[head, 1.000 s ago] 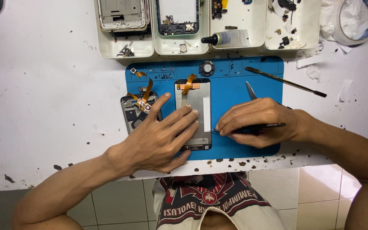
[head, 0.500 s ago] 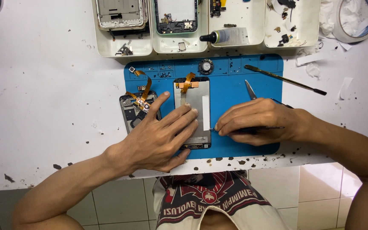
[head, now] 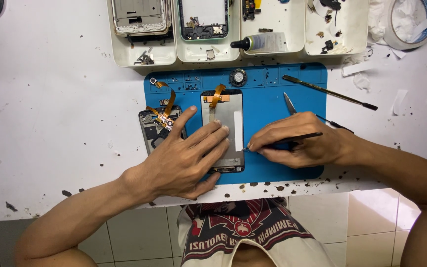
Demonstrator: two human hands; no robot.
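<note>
- The phone screen panel (head: 223,126) lies face-down on the blue mat (head: 273,89), its orange flex cable (head: 217,95) folded at the top; a slip could tear that cable.
- The left hand (head: 184,158) presses flat and spread on the panel; uneven pressure might crack it.
- The right hand (head: 297,143) pinches black tweezers (head: 285,141), tip at the panel's right edge; prying too hard could gouge it.
- A second phone frame (head: 156,128) lies just beside on the surface (head: 50,99).

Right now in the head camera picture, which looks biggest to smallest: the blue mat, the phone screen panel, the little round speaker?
1. Blue mat, by far the largest.
2. Phone screen panel under the left hand.
3. Round speaker, smallest.
</note>
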